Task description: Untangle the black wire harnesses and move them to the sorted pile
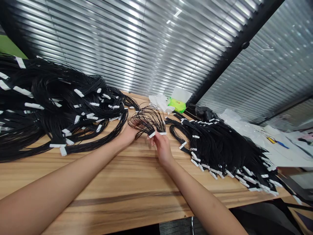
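A wire harness (146, 119) of thin black wires with white connectors is looped above the middle of the table. My right hand (161, 147) pinches it at the near end, where two white connectors (161, 133) show just above the fingertips. Against the left side of the loop is my left hand (132, 133), closed around the wires; its fingers are mostly hidden behind them. A large heap of similar black harnesses (49, 88) lies to the left. Another pile of harnesses (220, 147) is spread out on the right, many white connectors facing the near edge.
The wood-grain table (122, 189) carries both piles. At its back are a green packet (177, 105) and crumpled white tissue (158, 101), before slatted metallic blinds (122, 42). A white surface (276, 153) with a yellow-and-blue tool (277, 142) stands at far right.
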A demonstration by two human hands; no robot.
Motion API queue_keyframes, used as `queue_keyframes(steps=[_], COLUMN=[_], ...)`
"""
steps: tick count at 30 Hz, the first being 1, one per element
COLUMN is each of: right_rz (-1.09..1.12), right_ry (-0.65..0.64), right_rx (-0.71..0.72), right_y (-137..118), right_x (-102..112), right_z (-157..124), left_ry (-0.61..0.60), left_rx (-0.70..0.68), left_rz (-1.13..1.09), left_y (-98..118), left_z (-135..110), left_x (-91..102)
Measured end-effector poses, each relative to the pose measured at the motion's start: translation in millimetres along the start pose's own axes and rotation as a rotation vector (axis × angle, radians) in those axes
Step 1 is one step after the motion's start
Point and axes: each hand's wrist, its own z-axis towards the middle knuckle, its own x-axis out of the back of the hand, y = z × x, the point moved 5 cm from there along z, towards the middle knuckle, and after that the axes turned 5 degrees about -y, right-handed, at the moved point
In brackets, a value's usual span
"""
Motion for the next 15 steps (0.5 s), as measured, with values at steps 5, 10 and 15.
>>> queue_keyframes(steps=[5, 10, 15], right_rz=[-0.221, -0.24, -0.272], right_ry=[0.073, 0.165, 0.187], right_rx=[0.162, 0.203, 0.208], right_y=[-10, -14, -14], right_x=[13, 21, 24], right_z=[1, 3, 4], left_ry=[-0.06, -0.09, -0.055], left_rx=[0.033, -0.068, -0.19], left_rz=[0.226, 0.422, 0.601], left_y=[8, 26, 40], left_z=[-7, -18, -30], left_x=[-6.9, -12.6, -14.5])
